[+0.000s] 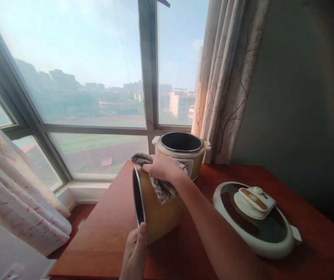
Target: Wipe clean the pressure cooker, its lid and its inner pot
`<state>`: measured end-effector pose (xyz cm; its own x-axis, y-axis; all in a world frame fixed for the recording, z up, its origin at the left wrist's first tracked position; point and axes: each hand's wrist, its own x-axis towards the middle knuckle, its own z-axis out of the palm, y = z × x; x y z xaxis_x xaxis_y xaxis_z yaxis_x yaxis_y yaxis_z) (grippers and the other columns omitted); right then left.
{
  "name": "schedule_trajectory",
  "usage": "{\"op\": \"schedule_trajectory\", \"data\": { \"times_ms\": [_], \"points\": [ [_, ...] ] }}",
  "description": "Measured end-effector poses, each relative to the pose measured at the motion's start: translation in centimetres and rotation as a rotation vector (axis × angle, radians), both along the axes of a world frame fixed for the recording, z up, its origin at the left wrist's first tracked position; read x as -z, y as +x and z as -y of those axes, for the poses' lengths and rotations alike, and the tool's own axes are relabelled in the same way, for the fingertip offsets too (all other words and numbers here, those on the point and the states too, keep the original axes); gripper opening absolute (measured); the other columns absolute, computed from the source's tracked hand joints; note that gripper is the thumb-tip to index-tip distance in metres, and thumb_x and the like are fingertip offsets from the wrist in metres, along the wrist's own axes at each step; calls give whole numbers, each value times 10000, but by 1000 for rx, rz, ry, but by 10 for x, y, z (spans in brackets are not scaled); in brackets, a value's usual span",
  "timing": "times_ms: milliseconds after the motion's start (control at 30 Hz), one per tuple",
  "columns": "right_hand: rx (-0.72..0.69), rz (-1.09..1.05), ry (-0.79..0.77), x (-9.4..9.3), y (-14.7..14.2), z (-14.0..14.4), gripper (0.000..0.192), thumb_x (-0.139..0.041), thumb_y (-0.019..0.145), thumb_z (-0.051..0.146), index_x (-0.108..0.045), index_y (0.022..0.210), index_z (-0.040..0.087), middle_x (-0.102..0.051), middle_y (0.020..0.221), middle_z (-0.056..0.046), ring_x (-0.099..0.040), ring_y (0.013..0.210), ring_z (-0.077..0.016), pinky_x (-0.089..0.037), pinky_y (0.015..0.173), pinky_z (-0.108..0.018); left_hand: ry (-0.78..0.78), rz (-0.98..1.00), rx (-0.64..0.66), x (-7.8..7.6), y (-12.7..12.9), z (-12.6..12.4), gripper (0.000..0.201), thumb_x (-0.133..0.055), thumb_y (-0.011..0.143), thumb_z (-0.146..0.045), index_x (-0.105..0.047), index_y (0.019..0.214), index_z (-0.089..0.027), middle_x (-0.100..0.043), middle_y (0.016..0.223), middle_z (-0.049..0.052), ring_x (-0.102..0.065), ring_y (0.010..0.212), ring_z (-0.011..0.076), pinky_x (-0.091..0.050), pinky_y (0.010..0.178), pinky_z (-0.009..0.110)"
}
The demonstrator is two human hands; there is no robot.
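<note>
A yellow inner pot (pixel 162 217) is tipped on its side above the table, its dark opening turned to the left. My left hand (pixel 134 249) grips the lower part of its rim, thumb on the edge. Bunched under my right hand (pixel 163 167) is a grey-brown cloth (pixel 162 188), pressed against the upper outside of the pot near the rim. Just behind stands the cooker body (pixel 196 157), white-rimmed with side handles and a dark inside. To the right of my forearm lies the round lid (pixel 254 217), with dark glass and a white knob.
The reddish-brown wooden table (pixel 97 241) ends at a left edge, with floor below. Large windows (pixel 91 77) stand beyond it. A curtain (pixel 225 77) hangs behind the cooker, another curtain (pixel 15 194) at the left. A dark wall (pixel 295 97) rises on the right.
</note>
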<state>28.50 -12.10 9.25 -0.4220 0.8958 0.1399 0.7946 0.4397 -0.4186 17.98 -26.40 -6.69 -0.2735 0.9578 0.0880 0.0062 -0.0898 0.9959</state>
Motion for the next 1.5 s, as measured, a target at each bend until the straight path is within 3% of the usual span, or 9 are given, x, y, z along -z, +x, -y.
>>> {"op": "schedule_trajectory", "data": {
  "times_ms": [167, 333, 600, 767, 900, 1067, 1200, 1367, 1500],
  "points": [
    [-27, 67, -81, -3, -8, -25, 670, -430, 816, 701, -666, 1215, 218, -674, 1259, -132, -630, 1136, -348, -482, 889, -421, 124, -94, -41, 23, -11, -4, 603, -656, 709, -708, -773, 890, -145, -737, 901, 137, -663, 904, 319, -538, 830, 375],
    [12, 80, -51, 4, -14, -34, 707, -401, 828, 720, -663, 1224, 195, -664, 1271, -165, -622, 1158, -369, -483, 924, -466, 272, -296, 48, 33, -30, -13, 585, -571, 782, -705, -786, 758, -161, -715, 773, 128, -635, 753, 282, -530, 769, 354],
    [38, 55, 10, 5, -14, -26, 625, -421, 845, 667, -680, 1166, 196, -699, 1196, -159, -641, 1115, -351, -480, 905, -451, 233, -413, 39, 55, -30, -11, 577, -499, 869, -642, -697, 607, -168, -631, 585, 76, -568, 585, 206, -479, 626, 287],
    [66, -2, 154, 8, -9, 1, 505, -429, 873, 578, -693, 1087, 205, -726, 1088, -127, -651, 1040, -297, -468, 892, -416, 264, -381, 18, 51, -25, -8, 574, -523, 866, -623, -594, 517, -172, -550, 524, 44, -494, 527, 172, -456, 576, 263],
    [44, -117, 321, 20, -6, 23, 396, -487, 872, 469, -669, 1135, 235, -699, 1174, -69, -585, 1130, -266, -386, 1025, -428, 207, -312, -5, 47, -24, -7, 599, -529, 844, -660, -617, 533, -156, -562, 536, 49, -478, 527, 167, -431, 536, 255],
    [34, -218, 429, 42, -1, 52, 562, -546, 853, 411, -535, 1376, 204, -515, 1469, -57, -406, 1354, -271, -167, 1190, -461, 124, -216, 62, 34, -17, -5, 622, -514, 838, -687, -712, 658, -126, -612, 595, 67, -550, 610, 207, -488, 612, 283],
    [26, -265, 454, 63, 5, 81, 656, -579, 812, 336, -458, 1448, 229, -377, 1571, -18, -284, 1445, -271, -55, 1220, -486, 105, -124, 129, 14, -10, -4, 607, -542, 830, -665, -705, 624, -118, -623, 596, 67, -566, 620, 213, -524, 678, 316],
    [-9, -272, 504, 90, 13, 115, 755, -592, 785, 296, -367, 1505, 257, -252, 1624, 6, -192, 1491, -290, -35, 1221, -520, 71, -27, 34, -11, -12, -5, 517, -719, 657, -652, -731, 689, -136, -663, 632, 55, -613, 691, 246, -547, 657, 313],
    [3, -278, 537, 100, 17, 129, 771, -580, 801, 311, -327, 1526, 245, -274, 1616, -23, -210, 1487, -316, -73, 1210, -556, 65, -6, -89, -22, -15, -4, 469, -764, 604, -612, -737, 703, -154, -688, 674, 65, -652, 799, 272, -562, 695, 312]
  ]
}}
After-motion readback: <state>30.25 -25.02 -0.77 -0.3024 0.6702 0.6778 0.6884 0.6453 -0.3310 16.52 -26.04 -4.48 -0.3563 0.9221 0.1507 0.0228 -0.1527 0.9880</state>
